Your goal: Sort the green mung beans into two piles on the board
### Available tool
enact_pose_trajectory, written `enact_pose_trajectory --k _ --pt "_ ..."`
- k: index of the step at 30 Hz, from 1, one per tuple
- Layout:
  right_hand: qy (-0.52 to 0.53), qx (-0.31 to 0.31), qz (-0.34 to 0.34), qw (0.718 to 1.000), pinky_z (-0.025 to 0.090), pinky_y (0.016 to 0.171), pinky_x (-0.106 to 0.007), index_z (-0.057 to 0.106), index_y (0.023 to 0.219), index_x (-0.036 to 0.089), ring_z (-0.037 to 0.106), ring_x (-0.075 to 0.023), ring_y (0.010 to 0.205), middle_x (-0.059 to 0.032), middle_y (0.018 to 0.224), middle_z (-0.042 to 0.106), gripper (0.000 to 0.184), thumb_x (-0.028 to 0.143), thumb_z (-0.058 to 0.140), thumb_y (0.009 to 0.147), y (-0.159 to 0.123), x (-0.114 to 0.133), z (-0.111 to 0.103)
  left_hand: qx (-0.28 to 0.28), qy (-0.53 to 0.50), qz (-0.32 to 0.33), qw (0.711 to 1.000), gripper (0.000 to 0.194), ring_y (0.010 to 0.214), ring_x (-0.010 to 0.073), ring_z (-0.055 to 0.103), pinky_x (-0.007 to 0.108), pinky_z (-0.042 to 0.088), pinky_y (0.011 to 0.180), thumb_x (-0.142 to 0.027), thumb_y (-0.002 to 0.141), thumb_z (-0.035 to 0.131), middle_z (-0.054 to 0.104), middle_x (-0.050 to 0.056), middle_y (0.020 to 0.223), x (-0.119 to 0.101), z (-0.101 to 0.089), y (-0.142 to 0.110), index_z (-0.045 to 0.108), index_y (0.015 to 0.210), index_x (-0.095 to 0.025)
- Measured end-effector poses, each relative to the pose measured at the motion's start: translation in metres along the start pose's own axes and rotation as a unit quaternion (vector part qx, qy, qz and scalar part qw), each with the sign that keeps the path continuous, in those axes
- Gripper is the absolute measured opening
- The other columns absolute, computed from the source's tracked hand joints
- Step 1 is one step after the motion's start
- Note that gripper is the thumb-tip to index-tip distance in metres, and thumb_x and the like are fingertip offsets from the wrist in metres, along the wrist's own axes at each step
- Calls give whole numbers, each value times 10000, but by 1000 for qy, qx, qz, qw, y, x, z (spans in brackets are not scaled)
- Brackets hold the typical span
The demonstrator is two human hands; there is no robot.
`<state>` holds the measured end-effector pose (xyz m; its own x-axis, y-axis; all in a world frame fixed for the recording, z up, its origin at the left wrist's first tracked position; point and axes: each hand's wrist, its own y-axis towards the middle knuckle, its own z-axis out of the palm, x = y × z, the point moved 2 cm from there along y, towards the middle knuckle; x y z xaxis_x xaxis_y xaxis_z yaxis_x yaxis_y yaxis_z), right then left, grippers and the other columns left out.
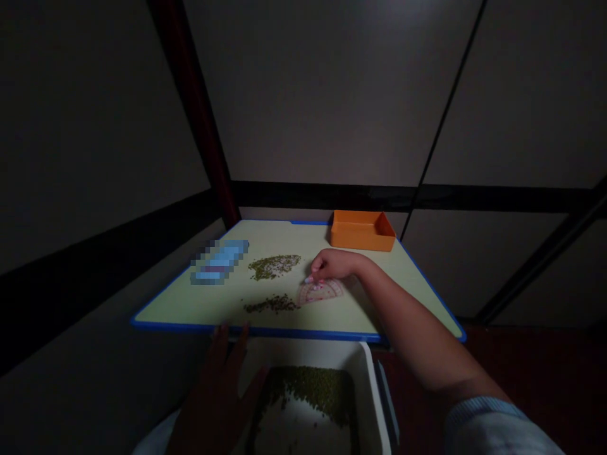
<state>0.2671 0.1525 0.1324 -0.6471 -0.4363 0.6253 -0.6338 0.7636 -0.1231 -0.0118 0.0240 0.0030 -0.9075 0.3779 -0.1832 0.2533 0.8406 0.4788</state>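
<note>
My right hand (332, 265) reaches across the pale green table (190, 303) and pinches the top of a clear pink protractor (320, 292) lying flat on it. Left of the protractor lie two heaps of small green beans: a larger pile (275, 266) further back and a thinner one (271, 305) near the front edge. My left hand (219, 392) rests with fingers stretched flat against the left side of a white bin (370, 392) held below the table's front edge. More green beans (308, 388) lie inside the bin.
An orange box (362, 230) stands at the table's back right corner. A blue pixelated object (219, 261) lies at the left. The table has a blue rim and grey partition walls stand behind it. The room is dim.
</note>
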Motion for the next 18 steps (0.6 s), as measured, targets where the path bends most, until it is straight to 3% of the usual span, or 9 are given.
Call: enact_pose_trajectory --k 6,18 --pt "28 27 -12 999 292 564 -229 624 598 123 390 -69 505 54 489 490 284 347 615 773 3 -1 6 12 -7 -3 1000 679 1417 347 230 545 372 1061 -517 850 431 153 145 1580 -3 -7 2 264 1450 -246" --pt "-7 10 9 1000 294 550 -228 609 606 125 380 -71 500 58 490 475 288 348 610 789 -2 -5 -5 25 -14 -15 999 678 1416 339 239 541 361 1074 -517 843 449 156 137 1581 -5 -12 5 286 1442 -244"
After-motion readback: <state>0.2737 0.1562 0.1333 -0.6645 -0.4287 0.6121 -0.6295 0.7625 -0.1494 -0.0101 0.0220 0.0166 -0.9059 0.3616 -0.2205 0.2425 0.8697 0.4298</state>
